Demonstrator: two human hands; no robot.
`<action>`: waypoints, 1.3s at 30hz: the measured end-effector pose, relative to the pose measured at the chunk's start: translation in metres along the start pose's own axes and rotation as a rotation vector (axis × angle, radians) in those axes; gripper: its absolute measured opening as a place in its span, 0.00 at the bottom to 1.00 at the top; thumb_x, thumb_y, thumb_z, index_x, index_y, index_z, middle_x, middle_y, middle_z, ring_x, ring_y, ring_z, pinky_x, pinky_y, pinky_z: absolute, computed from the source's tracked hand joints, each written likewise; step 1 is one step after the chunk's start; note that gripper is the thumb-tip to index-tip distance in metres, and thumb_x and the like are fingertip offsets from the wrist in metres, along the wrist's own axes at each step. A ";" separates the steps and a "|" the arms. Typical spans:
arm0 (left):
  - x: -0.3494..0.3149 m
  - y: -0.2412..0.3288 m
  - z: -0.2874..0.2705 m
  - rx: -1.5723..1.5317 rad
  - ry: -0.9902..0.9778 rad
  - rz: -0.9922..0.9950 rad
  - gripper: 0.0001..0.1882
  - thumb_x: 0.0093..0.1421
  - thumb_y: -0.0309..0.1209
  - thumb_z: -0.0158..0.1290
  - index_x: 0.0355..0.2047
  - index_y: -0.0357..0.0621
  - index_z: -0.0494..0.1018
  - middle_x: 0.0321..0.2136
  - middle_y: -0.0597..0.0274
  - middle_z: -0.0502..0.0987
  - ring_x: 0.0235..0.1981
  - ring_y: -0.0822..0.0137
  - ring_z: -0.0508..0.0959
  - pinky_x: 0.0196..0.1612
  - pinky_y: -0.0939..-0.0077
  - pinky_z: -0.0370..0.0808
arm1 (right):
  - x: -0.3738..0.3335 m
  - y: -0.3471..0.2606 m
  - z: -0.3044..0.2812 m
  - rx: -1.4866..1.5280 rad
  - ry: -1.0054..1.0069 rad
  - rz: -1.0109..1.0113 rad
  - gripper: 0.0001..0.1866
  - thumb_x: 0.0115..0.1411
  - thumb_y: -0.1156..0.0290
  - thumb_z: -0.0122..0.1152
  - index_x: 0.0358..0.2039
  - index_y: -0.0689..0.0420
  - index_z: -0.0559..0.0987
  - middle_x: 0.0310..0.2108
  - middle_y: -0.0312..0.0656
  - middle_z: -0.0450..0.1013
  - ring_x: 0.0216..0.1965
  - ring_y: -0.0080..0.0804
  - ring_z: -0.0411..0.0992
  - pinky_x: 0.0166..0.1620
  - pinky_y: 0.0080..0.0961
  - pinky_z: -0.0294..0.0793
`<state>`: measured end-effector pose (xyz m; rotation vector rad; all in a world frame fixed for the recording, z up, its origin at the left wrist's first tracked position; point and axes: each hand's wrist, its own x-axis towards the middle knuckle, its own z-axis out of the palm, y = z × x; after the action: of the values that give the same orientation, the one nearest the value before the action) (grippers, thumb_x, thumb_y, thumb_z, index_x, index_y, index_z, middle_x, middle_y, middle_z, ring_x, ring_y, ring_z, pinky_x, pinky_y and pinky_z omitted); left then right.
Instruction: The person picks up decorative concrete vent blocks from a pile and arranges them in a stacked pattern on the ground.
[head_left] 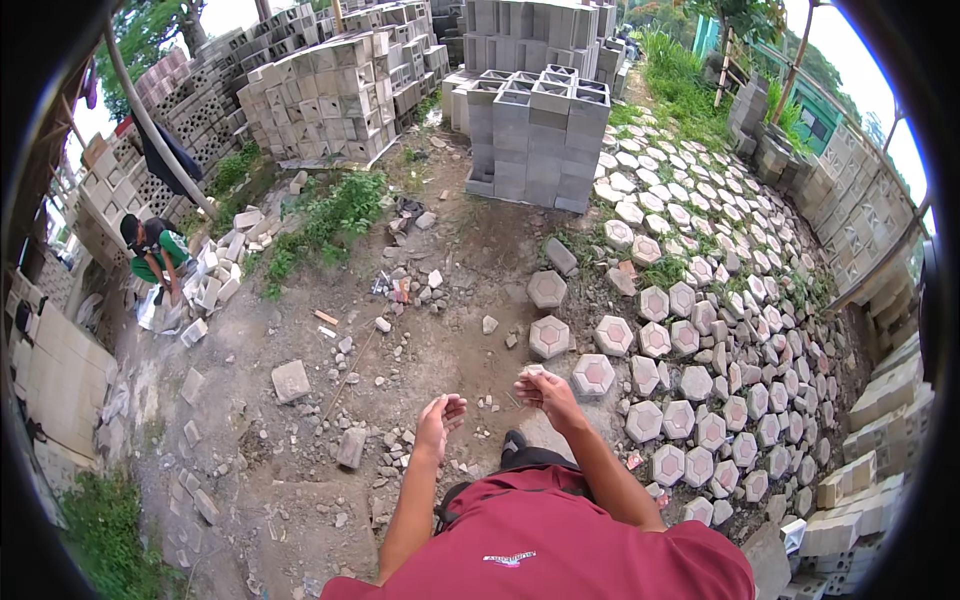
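Both my hands are raised in front of my body, above bare dirt strewn with rubble. My left hand (438, 424) is half curled with its fingers apart and nothing in it. Facing it, my right hand (550, 396) has its fingers bent together. A small pale lump (530, 370) shows at those fingertips, too small to name for sure. Just beyond and to the right of this hand lie hexagonal paving blocks, the nearest a pinkish-centred paver (594, 375). Another paver (549, 337) sits a little farther off. My shoe (514, 441) shows below, between the two hands.
Many hexagonal pavers (711, 431) cover the ground on the right. Stacked grey hollow blocks (540, 140) stand ahead, with a paler block stack (318, 100) to their left. A person (158, 255) crouches by broken blocks at far left. Loose bricks (291, 381) dot the dirt.
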<state>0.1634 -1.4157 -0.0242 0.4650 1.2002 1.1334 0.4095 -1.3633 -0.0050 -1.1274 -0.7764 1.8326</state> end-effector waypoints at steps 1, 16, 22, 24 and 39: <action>0.016 0.017 0.017 0.046 -0.023 0.009 0.16 0.63 0.40 0.41 0.41 0.43 0.71 0.38 0.59 0.77 0.41 0.67 0.75 0.43 0.70 0.70 | 0.021 -0.011 -0.006 -0.026 -0.042 -0.016 0.14 0.62 0.59 0.51 0.39 0.56 0.75 0.34 0.39 0.76 0.32 0.25 0.74 0.38 0.22 0.73; 0.266 0.123 0.059 -0.102 0.032 -0.038 0.17 0.63 0.41 0.42 0.41 0.42 0.71 0.38 0.59 0.76 0.40 0.68 0.75 0.44 0.69 0.71 | 0.269 -0.100 0.006 0.023 0.006 0.215 0.16 0.62 0.56 0.51 0.39 0.55 0.75 0.35 0.37 0.76 0.34 0.24 0.74 0.39 0.22 0.73; 0.416 0.214 0.061 -0.023 -0.072 -0.053 0.16 0.62 0.41 0.42 0.41 0.43 0.71 0.38 0.60 0.76 0.40 0.68 0.75 0.43 0.70 0.71 | 0.411 -0.163 0.015 0.068 0.147 0.121 0.13 0.61 0.59 0.52 0.37 0.55 0.75 0.34 0.38 0.76 0.33 0.25 0.74 0.38 0.23 0.73; 0.469 0.259 0.062 0.019 -0.107 -0.047 0.16 0.63 0.40 0.42 0.40 0.42 0.71 0.38 0.58 0.77 0.42 0.66 0.75 0.42 0.68 0.71 | 0.459 -0.194 0.027 0.051 0.221 0.075 0.12 0.61 0.60 0.52 0.36 0.55 0.75 0.34 0.39 0.76 0.33 0.25 0.74 0.38 0.23 0.73; 0.753 0.442 0.075 0.071 -0.175 -0.009 0.17 0.63 0.41 0.42 0.42 0.42 0.71 0.39 0.59 0.76 0.41 0.67 0.75 0.44 0.69 0.71 | 0.716 -0.299 0.051 0.031 0.364 0.023 0.13 0.62 0.59 0.51 0.38 0.55 0.75 0.33 0.38 0.76 0.32 0.23 0.74 0.35 0.18 0.72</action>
<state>-0.0072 -0.5562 -0.0127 0.6003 1.0910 1.0226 0.2788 -0.5967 -0.0233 -1.4025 -0.5227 1.5879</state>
